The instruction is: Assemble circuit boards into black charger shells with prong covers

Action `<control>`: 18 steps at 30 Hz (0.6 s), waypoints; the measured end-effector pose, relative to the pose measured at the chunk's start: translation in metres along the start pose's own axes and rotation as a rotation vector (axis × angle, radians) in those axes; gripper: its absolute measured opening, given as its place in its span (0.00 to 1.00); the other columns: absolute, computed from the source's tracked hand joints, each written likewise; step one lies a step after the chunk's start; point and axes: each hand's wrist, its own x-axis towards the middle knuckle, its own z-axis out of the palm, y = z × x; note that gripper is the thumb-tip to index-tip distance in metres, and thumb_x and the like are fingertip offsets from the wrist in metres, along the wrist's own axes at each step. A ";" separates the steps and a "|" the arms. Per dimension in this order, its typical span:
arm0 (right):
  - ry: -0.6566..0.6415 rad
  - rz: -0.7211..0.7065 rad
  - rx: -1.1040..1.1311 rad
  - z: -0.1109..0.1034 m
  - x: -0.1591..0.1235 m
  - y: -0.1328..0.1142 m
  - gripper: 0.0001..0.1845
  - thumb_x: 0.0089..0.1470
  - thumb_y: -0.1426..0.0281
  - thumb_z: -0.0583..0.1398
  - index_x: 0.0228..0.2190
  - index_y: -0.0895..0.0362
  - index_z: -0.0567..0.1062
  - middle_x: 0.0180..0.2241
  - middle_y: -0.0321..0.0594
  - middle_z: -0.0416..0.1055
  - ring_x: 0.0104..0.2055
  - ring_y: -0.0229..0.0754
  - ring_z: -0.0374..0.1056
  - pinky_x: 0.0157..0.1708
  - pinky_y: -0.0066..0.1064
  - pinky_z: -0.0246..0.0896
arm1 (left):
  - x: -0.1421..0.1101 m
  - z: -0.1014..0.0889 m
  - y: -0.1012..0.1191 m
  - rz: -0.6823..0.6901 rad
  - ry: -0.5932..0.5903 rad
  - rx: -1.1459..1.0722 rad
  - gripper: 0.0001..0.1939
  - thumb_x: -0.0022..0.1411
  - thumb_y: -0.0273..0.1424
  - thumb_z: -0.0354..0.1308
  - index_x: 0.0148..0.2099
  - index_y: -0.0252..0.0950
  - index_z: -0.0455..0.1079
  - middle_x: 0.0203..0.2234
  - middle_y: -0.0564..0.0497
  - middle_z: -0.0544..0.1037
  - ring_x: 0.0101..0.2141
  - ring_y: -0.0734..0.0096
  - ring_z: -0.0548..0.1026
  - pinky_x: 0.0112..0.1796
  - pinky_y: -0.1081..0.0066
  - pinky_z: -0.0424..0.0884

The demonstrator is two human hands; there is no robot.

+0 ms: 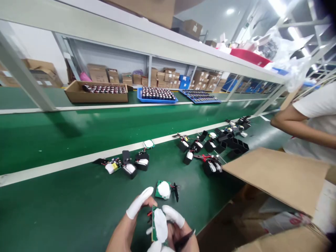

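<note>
Two hands are meeting at six o'clock: the right hand (180, 227) is holding a board (154, 231) in a narrow grip, while the left hand (139, 205) is curving round its ten o'clock side; whether it is gripping or only steadying, I cannot tell. The board is standing on edge, its white pad (160, 222) showing at three o'clock. A second board (163, 190) is lying at twelve o'clock, near both hands. By judgement, the board is looking light, stiff and fragile, its pad perhaps soft; bare edges are offering the safest hold.
</note>
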 end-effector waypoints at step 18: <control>0.334 -0.447 -0.521 -0.052 0.000 -0.029 0.42 0.40 0.51 0.71 0.54 0.58 0.75 0.17 0.26 0.57 0.18 0.35 0.52 0.26 0.33 0.63 | 0.011 0.001 -0.036 0.435 -0.004 0.828 0.34 0.60 0.32 0.58 0.68 0.52 0.59 0.65 0.51 0.64 0.63 0.49 0.64 0.59 0.57 0.68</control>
